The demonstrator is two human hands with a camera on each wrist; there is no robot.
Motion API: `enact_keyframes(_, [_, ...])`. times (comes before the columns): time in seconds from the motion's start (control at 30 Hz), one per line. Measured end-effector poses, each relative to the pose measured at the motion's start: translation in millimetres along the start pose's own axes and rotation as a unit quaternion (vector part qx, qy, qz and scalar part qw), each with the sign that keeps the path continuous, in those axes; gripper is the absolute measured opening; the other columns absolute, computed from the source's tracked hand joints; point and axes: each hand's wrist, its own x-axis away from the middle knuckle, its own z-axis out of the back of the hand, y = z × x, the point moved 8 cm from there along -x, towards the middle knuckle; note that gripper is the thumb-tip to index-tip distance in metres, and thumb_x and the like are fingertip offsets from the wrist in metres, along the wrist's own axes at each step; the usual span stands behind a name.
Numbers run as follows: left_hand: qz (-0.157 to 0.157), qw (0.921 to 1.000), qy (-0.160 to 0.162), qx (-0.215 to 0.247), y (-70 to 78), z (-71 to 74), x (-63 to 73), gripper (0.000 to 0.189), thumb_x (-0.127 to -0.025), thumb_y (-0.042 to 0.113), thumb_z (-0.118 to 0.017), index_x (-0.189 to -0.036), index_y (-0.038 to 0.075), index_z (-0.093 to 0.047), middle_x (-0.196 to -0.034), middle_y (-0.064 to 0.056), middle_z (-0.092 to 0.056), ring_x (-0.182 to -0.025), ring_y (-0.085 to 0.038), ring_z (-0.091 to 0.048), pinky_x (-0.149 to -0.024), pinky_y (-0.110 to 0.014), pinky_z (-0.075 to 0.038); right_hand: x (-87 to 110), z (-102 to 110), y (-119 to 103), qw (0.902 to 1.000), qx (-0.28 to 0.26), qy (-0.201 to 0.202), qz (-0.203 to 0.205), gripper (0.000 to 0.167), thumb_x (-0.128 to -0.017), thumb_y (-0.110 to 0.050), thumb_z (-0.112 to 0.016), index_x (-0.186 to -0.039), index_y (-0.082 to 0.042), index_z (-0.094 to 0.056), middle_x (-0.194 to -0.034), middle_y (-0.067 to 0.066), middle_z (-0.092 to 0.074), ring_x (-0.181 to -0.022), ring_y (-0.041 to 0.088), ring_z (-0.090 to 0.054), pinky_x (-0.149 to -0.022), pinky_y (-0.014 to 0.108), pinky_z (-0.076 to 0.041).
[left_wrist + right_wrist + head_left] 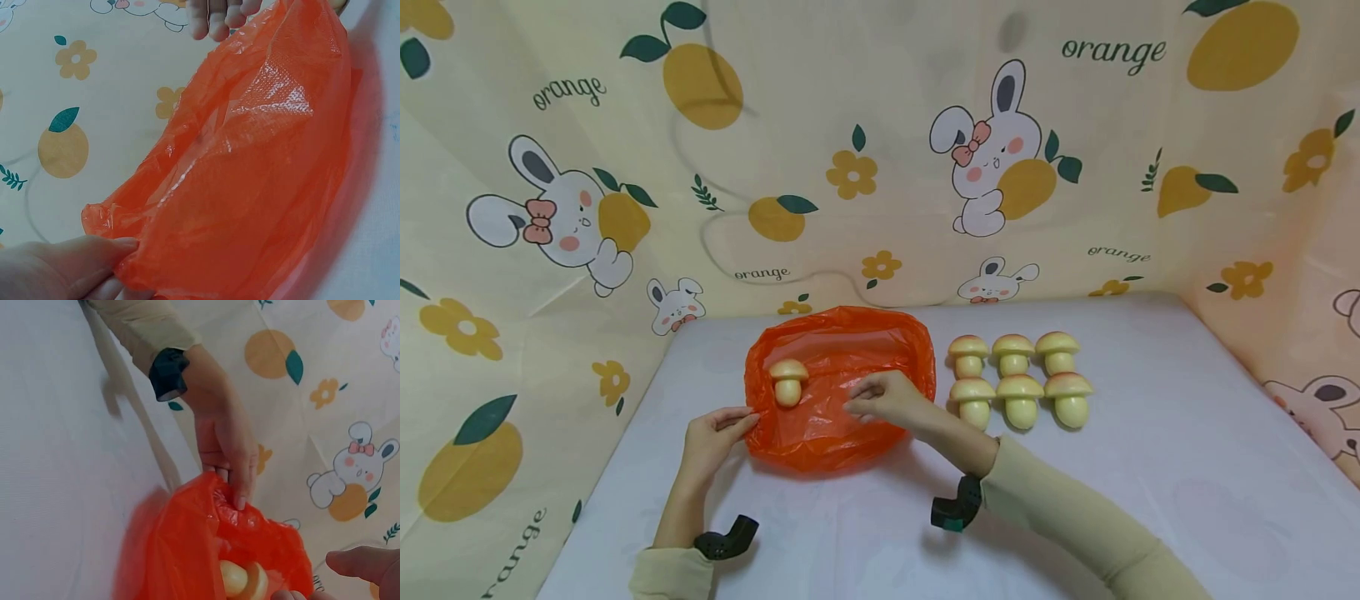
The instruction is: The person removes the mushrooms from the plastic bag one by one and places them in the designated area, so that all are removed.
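Note:
An orange-red plastic bag (pixel 831 457) stands with its mouth spread wide on the white tabletop. One toy mushroom (pixel 787 385), pale yellow with a rounded cap, is inside at its left. My left hand (pixel 706 442) pinches the bag's left rim between thumb and fingers, as the left wrist view also shows at the bag's edge (pixel 128 265). Over the right part of the bag's mouth hovers my right hand (pixel 891 398), with nothing in it. In the right wrist view its thumb (pixel 362 561) is apart from the fingers, above the bag.
Right of the bag, more toy mushrooms (pixel 1020 402) stand in two rows of three, close beside my right forearm. A printed cloth (pixel 880 100) with rabbits and oranges forms the back and sides. Black wrist cameras (pixel 957 503) sit on both wrists.

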Motion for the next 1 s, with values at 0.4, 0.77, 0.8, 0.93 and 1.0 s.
enact_keyframes(0.4, [-0.004, 1.0, 0.005, -0.006, 2.0, 0.1, -2.2, 0.034, -0.091, 0.021, -0.067, -0.115, -0.003, -0.067, -0.107, -0.016, -0.074, -0.079, 0.004, -0.063, -0.077, -0.015, -0.057, -20.1, -12, 5, 0.9985, -0.028, 0.01, -0.047, 0.032, -0.089, -0.019, -0.069, -0.114, -0.001, -0.063, -0.102, 0.013, -0.072, -0.099, 0.03, -0.071, -0.088, 0.035, -0.059])
enact_keyframes(0.77, [-0.003, 1.0, 0.006, -0.005, 1.6, 0.8, -2.1, 0.035, -0.091, 0.023, -0.067, -0.115, -0.003, -0.067, -0.109, -0.016, -0.073, -0.082, 0.001, -0.065, -0.078, -0.017, -0.058, -38.1, -28, 12, 0.9951, -0.06, 0.023, -0.075, 0.034, -0.09, -0.021, -0.068, -0.117, 0.0, -0.064, -0.114, 0.02, -0.07, -0.106, 0.033, -0.069, -0.092, 0.037, -0.057])
enact_keyframes(0.8, [-0.003, 1.0, 0.006, -0.004, 1.4, 0.9, -1.9, 0.035, -0.091, 0.023, -0.067, -0.116, -0.003, -0.067, -0.109, -0.016, -0.073, -0.082, 0.002, -0.065, -0.078, -0.017, -0.058, -39.6, -29, 13, 0.9943, -0.067, 0.026, -0.078, 0.033, -0.09, -0.021, -0.068, -0.116, -0.001, -0.064, -0.114, 0.02, -0.069, -0.106, 0.033, -0.069, -0.093, 0.037, -0.057])
enact_keyframes(0.93, [-0.001, 1.0, 0.004, -0.001, 0.7, 0.8, -1.1, 0.036, -0.091, 0.023, -0.067, -0.116, -0.003, -0.066, -0.107, -0.014, -0.074, -0.081, 0.002, -0.064, -0.079, -0.017, -0.058, -45.9, -37, 14, 0.9919, -0.09, 0.035, -0.082, 0.031, -0.09, -0.019, -0.068, -0.113, 0.0, -0.066, -0.115, 0.022, -0.069, -0.105, 0.033, -0.069, -0.093, 0.038, -0.057])
enact_keyframes(1.0, [0.001, 1.0, 0.003, 0.002, 0.0, 0.8, -0.9, 0.036, -0.091, 0.023, -0.067, -0.115, -0.003, -0.066, -0.106, -0.013, -0.074, -0.08, 0.003, -0.064, -0.078, -0.016, -0.058, -49.3, -39, 15, 0.991, -0.096, 0.041, -0.084, 0.031, -0.089, -0.019, -0.069, -0.113, 0.0, -0.066, -0.114, 0.022, -0.07, -0.102, 0.032, -0.07, -0.091, 0.037, -0.057])
